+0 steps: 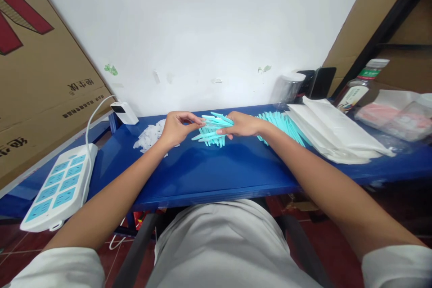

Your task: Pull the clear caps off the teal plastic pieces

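Note:
My right hand (238,124) is closed around a bunch of thin teal plastic sticks (216,120), their ends fanning out to the left. At those left ends, my left hand (180,127) has its thumb and fingertips pinched together; what is between them is too small to make out. Beneath the hands lies a small heap of similar teal sticks (216,141) on the blue table (216,175). Beside and partly behind my left hand is a pile of small translucent whitish plastic pieces (148,137). A larger row of teal sticks (283,127) lies to the right, partly behind my right forearm.
White flat bags (337,132) are stacked at the right, near a bottle (359,85), a clear jar (288,87) and a pinkish package (388,117). A power strip (59,186) and a small white device (124,112) sit at the left. A white wall (202,40) rises behind.

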`<act>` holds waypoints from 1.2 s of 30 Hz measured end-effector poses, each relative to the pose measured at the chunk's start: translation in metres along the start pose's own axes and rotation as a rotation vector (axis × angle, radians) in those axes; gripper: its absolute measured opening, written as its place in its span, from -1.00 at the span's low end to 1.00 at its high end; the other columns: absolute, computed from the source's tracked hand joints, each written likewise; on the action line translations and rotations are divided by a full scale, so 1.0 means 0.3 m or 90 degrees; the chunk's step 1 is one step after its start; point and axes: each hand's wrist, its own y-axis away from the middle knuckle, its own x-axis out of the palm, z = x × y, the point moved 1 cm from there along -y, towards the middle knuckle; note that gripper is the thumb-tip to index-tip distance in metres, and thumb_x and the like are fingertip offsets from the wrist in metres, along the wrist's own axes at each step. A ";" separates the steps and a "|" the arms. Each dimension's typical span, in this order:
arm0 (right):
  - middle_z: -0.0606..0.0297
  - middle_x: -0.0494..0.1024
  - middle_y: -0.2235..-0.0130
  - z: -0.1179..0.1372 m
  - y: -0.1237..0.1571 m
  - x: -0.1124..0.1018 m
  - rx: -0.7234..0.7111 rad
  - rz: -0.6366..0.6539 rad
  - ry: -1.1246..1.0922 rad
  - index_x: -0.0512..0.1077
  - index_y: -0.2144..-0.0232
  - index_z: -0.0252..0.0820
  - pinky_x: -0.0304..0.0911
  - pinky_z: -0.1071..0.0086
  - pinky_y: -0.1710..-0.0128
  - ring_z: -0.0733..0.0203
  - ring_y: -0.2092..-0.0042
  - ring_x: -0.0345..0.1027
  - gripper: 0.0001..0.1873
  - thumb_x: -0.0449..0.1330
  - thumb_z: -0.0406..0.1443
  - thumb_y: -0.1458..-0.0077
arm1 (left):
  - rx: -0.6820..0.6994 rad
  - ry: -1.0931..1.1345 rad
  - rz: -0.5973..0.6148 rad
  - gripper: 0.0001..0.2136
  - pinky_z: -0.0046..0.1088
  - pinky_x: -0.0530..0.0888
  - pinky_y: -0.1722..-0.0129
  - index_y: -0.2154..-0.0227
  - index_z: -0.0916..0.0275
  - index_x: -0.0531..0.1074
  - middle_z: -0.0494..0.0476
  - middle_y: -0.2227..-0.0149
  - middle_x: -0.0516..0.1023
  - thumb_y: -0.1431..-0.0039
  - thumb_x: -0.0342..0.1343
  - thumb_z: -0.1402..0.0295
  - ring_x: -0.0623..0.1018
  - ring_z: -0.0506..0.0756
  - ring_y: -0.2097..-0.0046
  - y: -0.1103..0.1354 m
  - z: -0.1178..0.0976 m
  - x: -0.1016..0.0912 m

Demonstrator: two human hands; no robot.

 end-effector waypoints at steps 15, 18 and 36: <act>0.29 0.47 0.52 -0.003 -0.006 -0.021 -0.005 -0.025 0.037 0.49 0.57 -0.24 0.09 0.35 0.36 0.29 0.48 0.21 -0.45 0.26 0.11 -0.13 | -0.005 -0.161 -0.036 -0.62 -0.40 0.50 0.28 0.33 0.28 0.65 0.22 0.31 0.69 -0.10 0.35 0.00 0.61 0.13 0.28 -0.041 0.006 -0.068; 0.29 0.46 0.54 -0.012 0.001 -0.038 0.015 -0.055 0.052 0.50 0.57 -0.25 0.07 0.34 0.38 0.30 0.50 0.18 -0.43 0.26 0.12 -0.13 | -0.045 -0.307 -0.006 -0.63 -0.38 0.47 0.26 0.28 0.25 0.67 0.21 0.27 0.69 -0.15 0.28 0.00 0.60 0.15 0.25 -0.065 0.048 -0.145; 0.26 0.49 0.51 -0.028 0.003 -0.045 0.014 -0.055 0.049 0.51 0.59 -0.25 0.08 0.34 0.35 0.27 0.45 0.24 -0.44 0.29 0.12 -0.11 | -0.206 -0.438 0.406 -0.72 -0.41 0.39 0.30 0.42 0.09 0.69 0.17 0.30 0.67 0.10 0.38 0.01 0.57 0.20 0.22 -0.080 0.139 -0.335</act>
